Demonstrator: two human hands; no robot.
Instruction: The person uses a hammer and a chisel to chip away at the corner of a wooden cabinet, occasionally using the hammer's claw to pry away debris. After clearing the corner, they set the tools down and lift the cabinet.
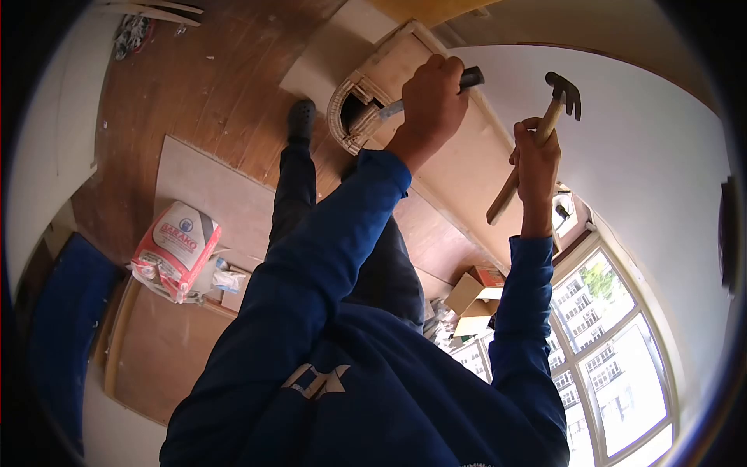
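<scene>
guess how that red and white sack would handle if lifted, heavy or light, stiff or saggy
The sack looks plump and filled out, so it is probably heavy for its size. Its creased, crumpled lower end suggests a soft skin that may sag when lifted. The wide, blocky body makes rolling unlikely.

Reaching forward and rightward with left arm in navy-blue long sleeve (327,233) | clenching left bare hand (434,95) | extending right arm in navy-blue long sleeve (526,303) | curling fingers of right bare hand (537,165) | baring both wrists
</scene>
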